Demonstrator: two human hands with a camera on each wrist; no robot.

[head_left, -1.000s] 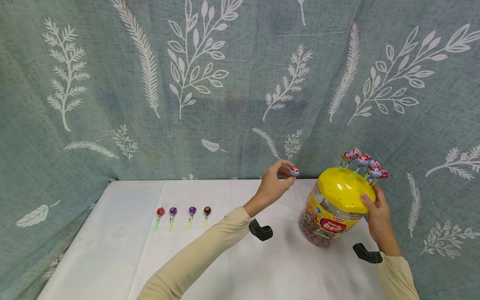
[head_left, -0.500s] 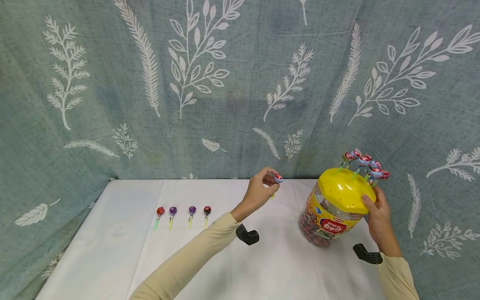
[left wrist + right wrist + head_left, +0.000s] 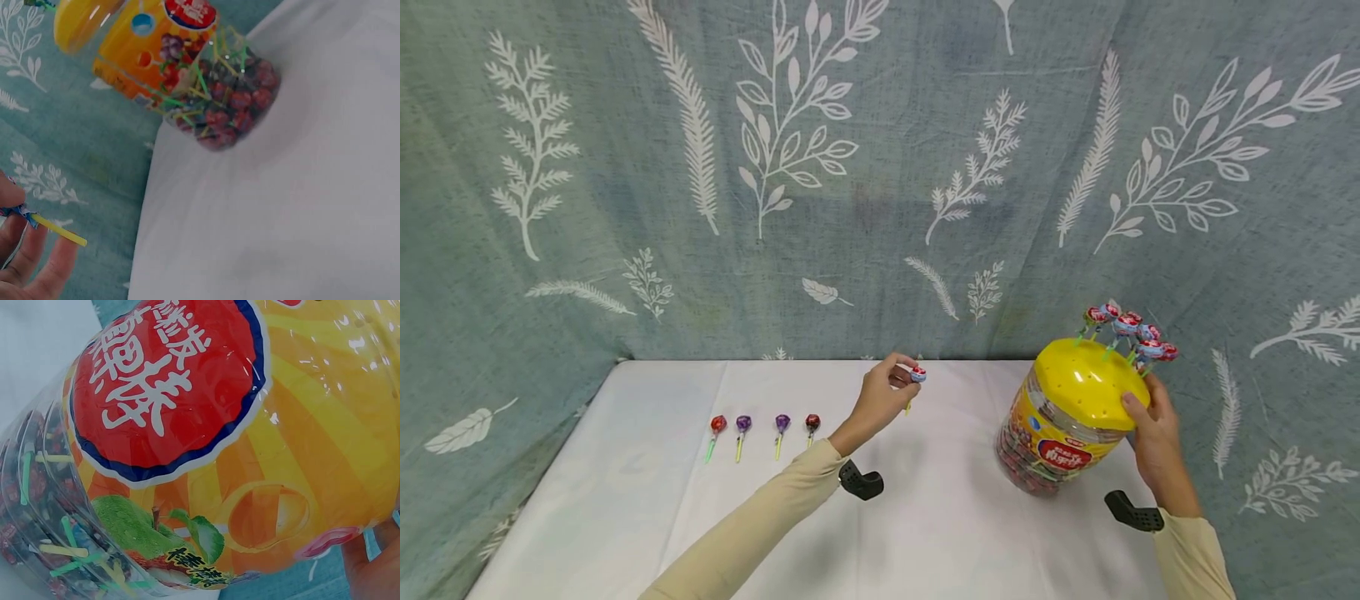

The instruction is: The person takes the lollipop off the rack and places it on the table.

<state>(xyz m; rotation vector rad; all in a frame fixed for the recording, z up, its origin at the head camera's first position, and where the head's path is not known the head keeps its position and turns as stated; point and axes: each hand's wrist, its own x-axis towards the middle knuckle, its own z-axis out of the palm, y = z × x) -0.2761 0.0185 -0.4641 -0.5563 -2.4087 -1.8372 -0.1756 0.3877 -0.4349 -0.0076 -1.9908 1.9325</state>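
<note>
My left hand (image 3: pixel 880 400) pinches a lollipop (image 3: pixel 918 375) with a red and blue wrapper above the white table; its yellow stick points down. In the left wrist view, thumb and fingers grip the lollipop (image 3: pixel 59 230) just below its wrapped head. At the right, my right hand (image 3: pixel 1159 437) holds the edge of the yellow lid (image 3: pixel 1078 383) on a clear plastic jar (image 3: pixel 1052 454), thumb on top. This jar leans to the right. Several wrapped lollipops (image 3: pixel 1126 323) stand by their sticks in the lid's far right part.
A row of several lollipops lies at the table's left: one red (image 3: pixel 718 424), two purple, such as this purple lollipop (image 3: pixel 782 422), and one dark red (image 3: pixel 812 422). More lollipops (image 3: pixel 231 103) fill the jar's bottom. A grey-green leaf-patterned curtain (image 3: pixel 865 208) hangs behind the white table (image 3: pixel 625 467).
My left hand has moved left and slightly nearer with the lollipop, away from the jar toward the row. The right hand and the jar have stayed in place.
</note>
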